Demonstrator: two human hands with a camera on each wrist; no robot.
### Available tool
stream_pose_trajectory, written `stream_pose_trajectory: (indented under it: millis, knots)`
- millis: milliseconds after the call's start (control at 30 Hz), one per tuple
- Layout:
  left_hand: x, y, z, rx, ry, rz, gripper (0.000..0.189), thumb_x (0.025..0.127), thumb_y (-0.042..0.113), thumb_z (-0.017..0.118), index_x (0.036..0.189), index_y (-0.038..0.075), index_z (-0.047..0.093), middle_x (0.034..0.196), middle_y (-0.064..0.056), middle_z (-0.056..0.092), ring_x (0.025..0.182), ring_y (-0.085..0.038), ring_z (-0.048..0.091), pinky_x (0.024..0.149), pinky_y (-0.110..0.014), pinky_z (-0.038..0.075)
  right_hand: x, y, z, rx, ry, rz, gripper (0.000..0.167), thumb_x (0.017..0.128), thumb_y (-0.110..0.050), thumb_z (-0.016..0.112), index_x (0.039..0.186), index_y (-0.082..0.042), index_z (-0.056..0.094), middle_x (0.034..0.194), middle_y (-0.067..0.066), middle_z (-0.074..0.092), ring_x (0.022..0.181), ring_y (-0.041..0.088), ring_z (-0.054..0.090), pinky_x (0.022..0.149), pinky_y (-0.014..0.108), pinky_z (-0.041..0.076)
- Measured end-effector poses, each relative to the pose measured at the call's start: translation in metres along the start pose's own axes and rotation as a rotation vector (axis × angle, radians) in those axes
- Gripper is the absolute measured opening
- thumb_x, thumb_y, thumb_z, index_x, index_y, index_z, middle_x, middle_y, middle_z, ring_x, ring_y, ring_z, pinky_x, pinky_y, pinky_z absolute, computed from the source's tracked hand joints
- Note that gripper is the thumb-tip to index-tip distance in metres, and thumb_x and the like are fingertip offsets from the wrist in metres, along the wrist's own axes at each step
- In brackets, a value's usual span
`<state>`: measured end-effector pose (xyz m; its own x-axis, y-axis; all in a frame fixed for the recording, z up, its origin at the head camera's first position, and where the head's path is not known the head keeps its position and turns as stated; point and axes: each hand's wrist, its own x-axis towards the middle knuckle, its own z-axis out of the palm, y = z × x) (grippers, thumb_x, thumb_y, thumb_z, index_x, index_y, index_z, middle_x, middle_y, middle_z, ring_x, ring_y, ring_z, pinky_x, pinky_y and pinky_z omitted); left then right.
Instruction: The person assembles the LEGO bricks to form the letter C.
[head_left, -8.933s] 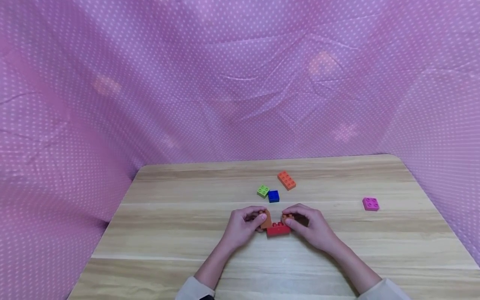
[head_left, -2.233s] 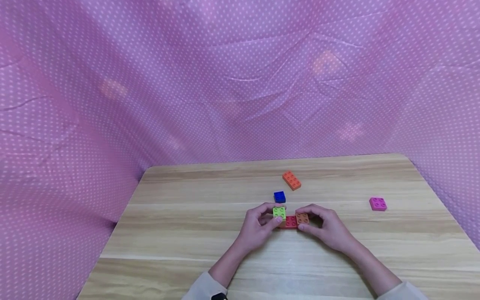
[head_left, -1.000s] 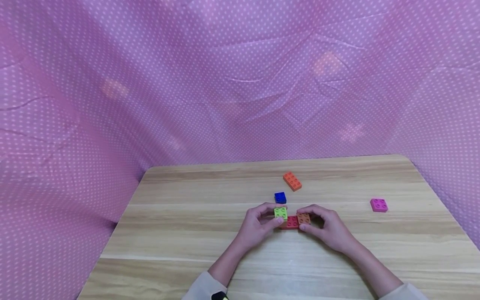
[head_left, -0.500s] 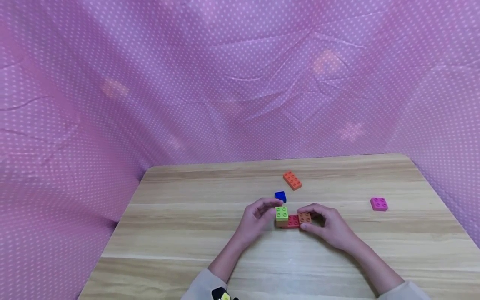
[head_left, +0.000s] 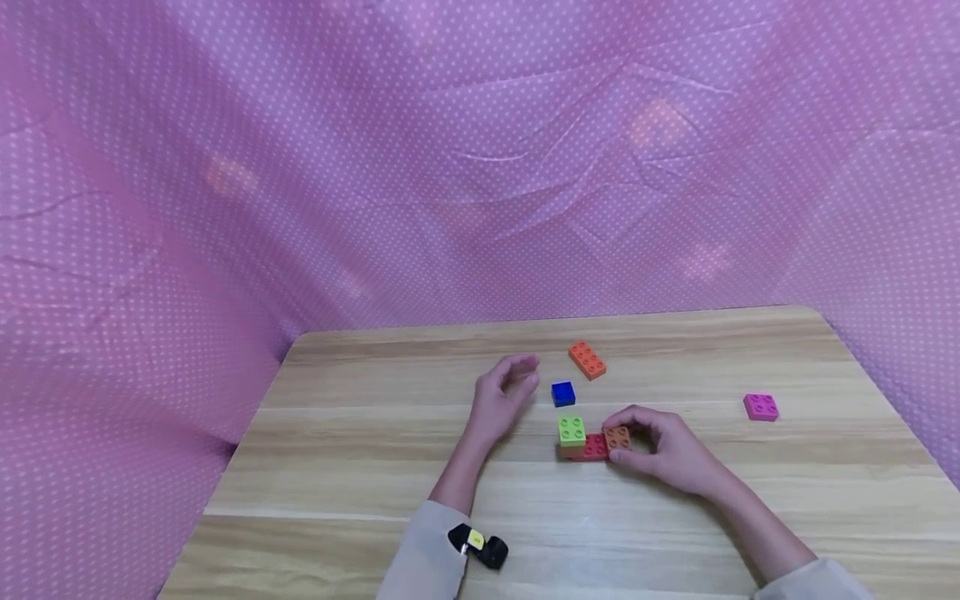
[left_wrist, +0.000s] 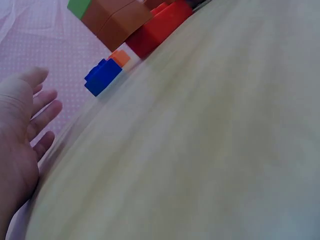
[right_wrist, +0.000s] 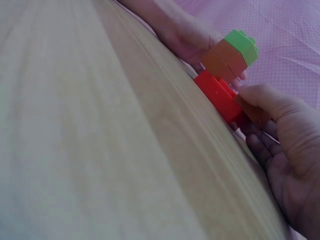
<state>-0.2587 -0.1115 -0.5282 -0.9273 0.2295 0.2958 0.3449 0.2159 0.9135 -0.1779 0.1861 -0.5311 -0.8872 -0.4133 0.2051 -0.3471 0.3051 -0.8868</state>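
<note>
A red toy building brick lies on the table under two brown bricks, one at each end. On its left end, a lime green brick tops the brown brick. My right hand pinches the brown brick on the right end between thumb and fingers, as the right wrist view also shows. Holding nothing, my left hand is to the left of the stack, its fingers loosely bent. Nearest to it is a small blue brick, a short distance to the right of the fingertips.
An orange brick lies beyond the blue one. Off to the right is a magenta brick. Pink dotted cloth hangs behind and beside the wooden table. A small black device sits on the left sleeve.
The lime green brick came off the table onto the left brown brick. My left hand has let go of that stack and moved left and away from me. The right hand keeps its grip.
</note>
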Motion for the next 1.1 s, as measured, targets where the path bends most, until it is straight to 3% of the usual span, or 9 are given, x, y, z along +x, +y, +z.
stream_pose_trajectory:
  millis: [100, 233, 367, 467, 600, 800, 933, 1100]
  knots:
    - [0.004, 0.002, 0.005, 0.047, -0.08, -0.022, 0.043, 0.101, 0.028, 0.075, 0.14, 0.011, 0.066, 0.133, 0.002, 0.072, 0.125, -0.015, 0.067, 0.114, -0.034, 0.049, 0.001, 0.0, -0.003, 0.03, -0.03, 0.019, 0.039, 0.088, -0.019, 0.088, 0.123, -0.018, 0.072, 0.12, -0.007, 0.074, 0.119, 0.015, 0.065, 0.106, 0.018, 0.046]
    - [0.005, 0.005, 0.01, 0.201, -0.188, -0.03, 0.05, 0.096, 0.034, 0.08, 0.141, 0.015, 0.066, 0.134, 0.007, 0.072, 0.129, -0.01, 0.063, 0.117, -0.033, 0.046, 0.001, 0.0, -0.004, 0.051, -0.047, 0.01, 0.038, 0.087, -0.017, 0.088, 0.123, -0.018, 0.072, 0.12, -0.005, 0.073, 0.12, 0.017, 0.065, 0.107, 0.019, 0.045]
    - [0.006, 0.006, 0.012, 0.321, -0.225, -0.024, 0.049, 0.095, 0.029, 0.082, 0.139, 0.019, 0.067, 0.134, 0.007, 0.071, 0.131, -0.011, 0.061, 0.118, -0.033, 0.045, 0.002, -0.001, -0.005, 0.057, -0.045, -0.009, 0.038, 0.087, -0.014, 0.088, 0.122, -0.016, 0.072, 0.118, -0.003, 0.074, 0.118, 0.018, 0.065, 0.106, 0.019, 0.045]
    - [0.007, 0.006, 0.013, 0.337, -0.228, -0.034, 0.043, 0.096, 0.025, 0.081, 0.137, 0.02, 0.069, 0.134, 0.005, 0.071, 0.13, -0.012, 0.062, 0.116, -0.033, 0.046, 0.002, -0.002, -0.004, 0.057, -0.047, -0.01, 0.038, 0.087, -0.014, 0.087, 0.122, -0.015, 0.072, 0.119, -0.003, 0.074, 0.118, 0.018, 0.065, 0.106, 0.019, 0.045]
    - [0.005, 0.003, 0.014, 0.261, -0.192, -0.05, 0.038, 0.097, 0.024, 0.08, 0.134, 0.019, 0.071, 0.132, 0.005, 0.072, 0.127, -0.012, 0.064, 0.113, -0.032, 0.05, 0.001, -0.002, -0.003, 0.06, -0.049, 0.002, 0.039, 0.088, -0.016, 0.087, 0.123, -0.015, 0.072, 0.12, -0.003, 0.073, 0.119, 0.017, 0.065, 0.106, 0.019, 0.046]
    - [0.002, 0.003, 0.016, 0.058, -0.046, -0.048, 0.037, 0.096, 0.021, 0.08, 0.132, 0.013, 0.072, 0.123, 0.002, 0.075, 0.115, -0.013, 0.07, 0.103, -0.029, 0.057, -0.001, -0.001, -0.005, 0.069, -0.053, 0.003, 0.039, 0.087, -0.015, 0.087, 0.123, -0.015, 0.072, 0.121, -0.004, 0.073, 0.12, 0.017, 0.065, 0.107, 0.02, 0.045]
    - [-0.009, 0.009, 0.017, -0.073, 0.034, -0.046, 0.037, 0.096, 0.019, 0.08, 0.131, 0.009, 0.072, 0.121, -0.003, 0.076, 0.111, -0.018, 0.072, 0.098, -0.029, 0.06, -0.003, 0.0, -0.003, 0.058, -0.05, 0.016, 0.039, 0.087, -0.017, 0.088, 0.123, -0.018, 0.072, 0.121, -0.006, 0.073, 0.12, 0.016, 0.065, 0.106, 0.02, 0.046]
    - [-0.03, 0.022, 0.018, -0.184, 0.064, -0.033, 0.034, 0.099, 0.018, 0.077, 0.131, 0.011, 0.072, 0.125, -0.005, 0.075, 0.11, -0.021, 0.072, 0.098, -0.032, 0.06, -0.004, 0.0, -0.002, 0.048, -0.042, 0.006, 0.039, 0.088, -0.017, 0.087, 0.124, -0.017, 0.072, 0.12, -0.007, 0.073, 0.118, 0.015, 0.065, 0.105, 0.02, 0.047]
